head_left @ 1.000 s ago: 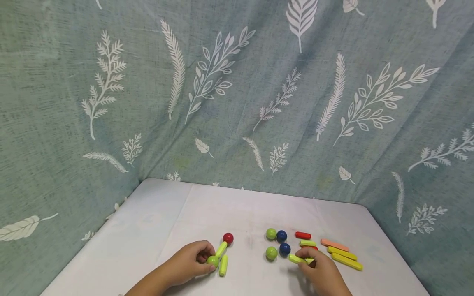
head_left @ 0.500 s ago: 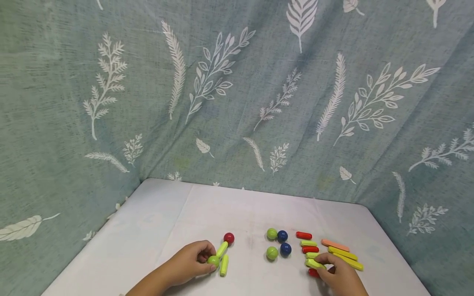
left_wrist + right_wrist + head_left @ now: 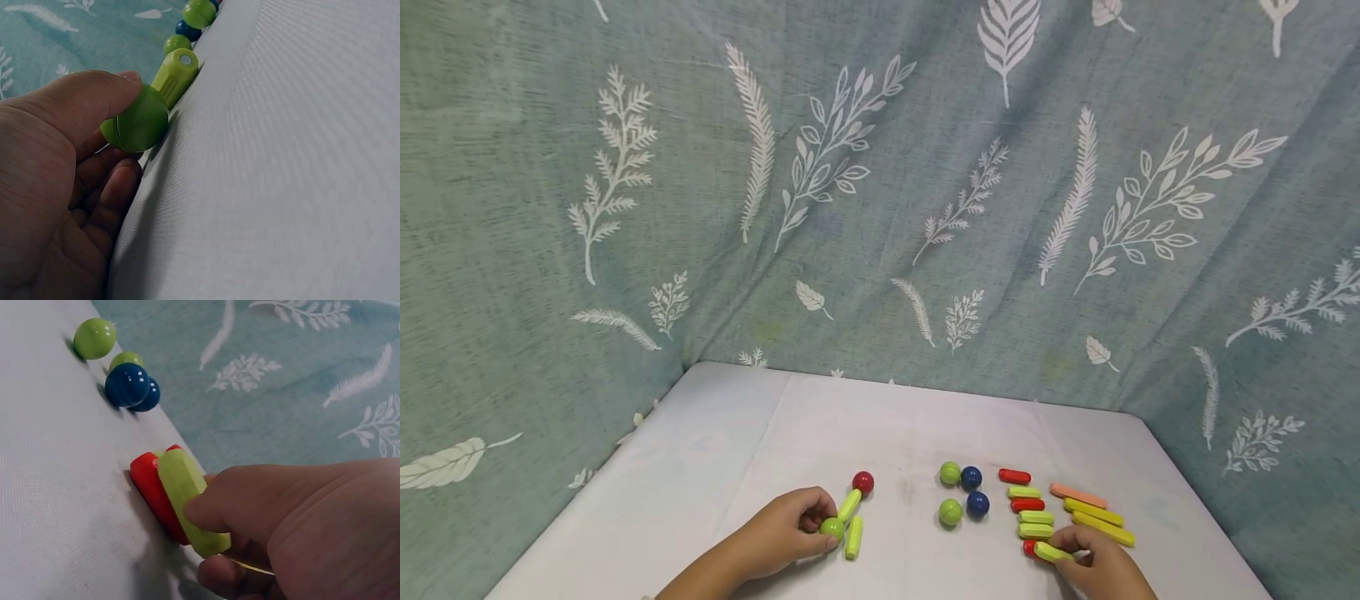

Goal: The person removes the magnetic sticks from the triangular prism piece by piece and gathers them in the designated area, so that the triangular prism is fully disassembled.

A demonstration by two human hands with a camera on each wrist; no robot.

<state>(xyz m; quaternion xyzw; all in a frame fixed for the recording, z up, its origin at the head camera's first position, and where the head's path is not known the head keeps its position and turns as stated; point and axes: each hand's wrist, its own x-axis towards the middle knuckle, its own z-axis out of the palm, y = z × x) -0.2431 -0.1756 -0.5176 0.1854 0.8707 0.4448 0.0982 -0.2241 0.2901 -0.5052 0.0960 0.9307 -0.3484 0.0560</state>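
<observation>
My left hand (image 3: 793, 533) pinches a green ball (image 3: 832, 527) between thumb and fingers. Against this ball lies a yellow-green magnetic stick (image 3: 849, 505), with a red ball (image 3: 862, 482) at its far end. A second yellow-green stick (image 3: 853, 538) lies just to the right. My right hand (image 3: 1101, 562) pinches another yellow-green stick (image 3: 1051, 552) by its right end. This held stick overlaps a red stick (image 3: 150, 481) in both the head and right wrist views. In the left wrist view a silver disc (image 3: 185, 60) shows on the end of a yellow-green stick.
Beyond my right hand runs a column of red sticks (image 3: 1027, 504) and yellow-green sticks (image 3: 1036, 517). Longer yellow sticks (image 3: 1103, 529) and an orange one (image 3: 1078, 497) lie to its right. Green balls (image 3: 951, 512) and blue balls (image 3: 977, 504) sit mid-table. A leaf-patterned curtain (image 3: 880, 208) borders the table.
My right hand has moved right and towards the near edge with the yellow-green stick, from near the blue balls to over the nearest red stick. My left hand keeps its place on the green ball.
</observation>
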